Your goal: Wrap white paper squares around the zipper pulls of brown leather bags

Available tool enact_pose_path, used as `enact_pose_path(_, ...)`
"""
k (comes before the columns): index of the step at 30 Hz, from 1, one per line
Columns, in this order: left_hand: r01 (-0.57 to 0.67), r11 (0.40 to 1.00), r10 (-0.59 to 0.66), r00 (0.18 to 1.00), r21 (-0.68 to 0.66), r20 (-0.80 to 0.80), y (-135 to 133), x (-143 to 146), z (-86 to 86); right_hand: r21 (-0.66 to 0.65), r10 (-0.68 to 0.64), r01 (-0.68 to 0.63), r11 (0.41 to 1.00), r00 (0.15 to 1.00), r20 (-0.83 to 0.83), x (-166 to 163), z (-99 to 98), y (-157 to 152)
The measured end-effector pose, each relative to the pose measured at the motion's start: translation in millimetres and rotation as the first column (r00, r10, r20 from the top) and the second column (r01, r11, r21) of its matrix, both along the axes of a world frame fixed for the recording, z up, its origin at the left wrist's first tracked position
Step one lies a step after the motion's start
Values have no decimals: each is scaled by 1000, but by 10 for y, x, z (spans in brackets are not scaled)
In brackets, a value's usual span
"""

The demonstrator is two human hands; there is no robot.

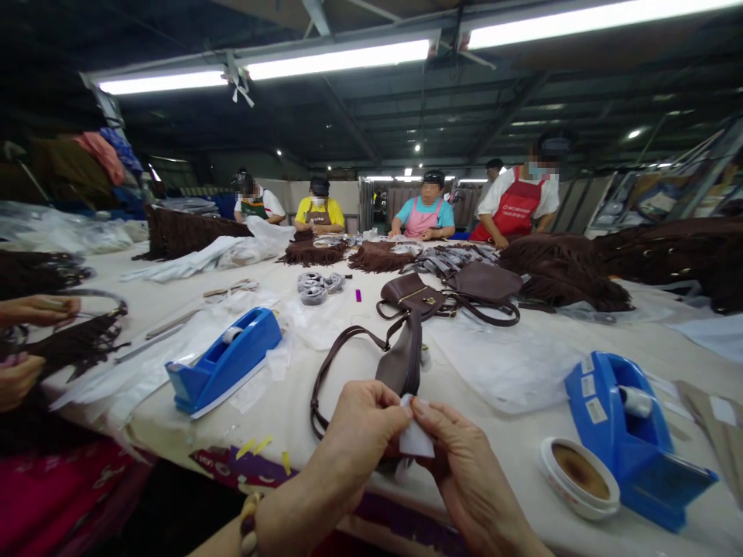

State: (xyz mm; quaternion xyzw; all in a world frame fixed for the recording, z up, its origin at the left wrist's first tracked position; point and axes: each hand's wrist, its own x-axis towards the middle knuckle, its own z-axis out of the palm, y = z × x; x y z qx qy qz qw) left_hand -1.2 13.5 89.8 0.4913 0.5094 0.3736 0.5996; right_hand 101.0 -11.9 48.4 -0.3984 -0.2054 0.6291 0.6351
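Note:
My left hand (367,433) and my right hand (458,449) meet above the near edge of the table, fingers closed in a pinch. Between their fingertips is a small piece of white paper (416,441), with a tiny orange-red spot showing at its top. Just behind my hands a brown leather bag (400,360) stands on the table, partly covered by them, its strap (330,360) looping out to the left. Farther back, two more brown bags (409,294) (486,282) lie with their straps.
Blue tape dispensers stand left (229,360) and right (615,418), the right one beside a round white dish (580,476) of brown stuff. A co-worker's hands (26,340) handle a fringed item at far left. Brown fringed piles (563,259) and several people (423,213) are beyond.

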Motion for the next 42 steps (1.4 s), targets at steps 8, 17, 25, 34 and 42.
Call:
enact_pose_path(8,3,999,-4,1000,-46,-16,4,-46,-18,12,138,-137,990,988,-63,38,-55,15)
enact_pose_path(17,77,969,-94,993,-234,-64,75,-100,109,507,-201,-262,821,699,686,413,-132,136)
enact_pose_path(25,34,974,-53,995,-226,-81,69,-111,68,381,-69,-672,635,442,894,594,101,423)
enact_pose_path(34,15,977,-49,987,-215,-153,20,-108,86,260,-201,-773,579,173,964,531,285,422)
enact_pose_path(42,84,975,-113,985,-208,-131,34,-95,166,213,-340,-775,594,-2,941,488,297,412)
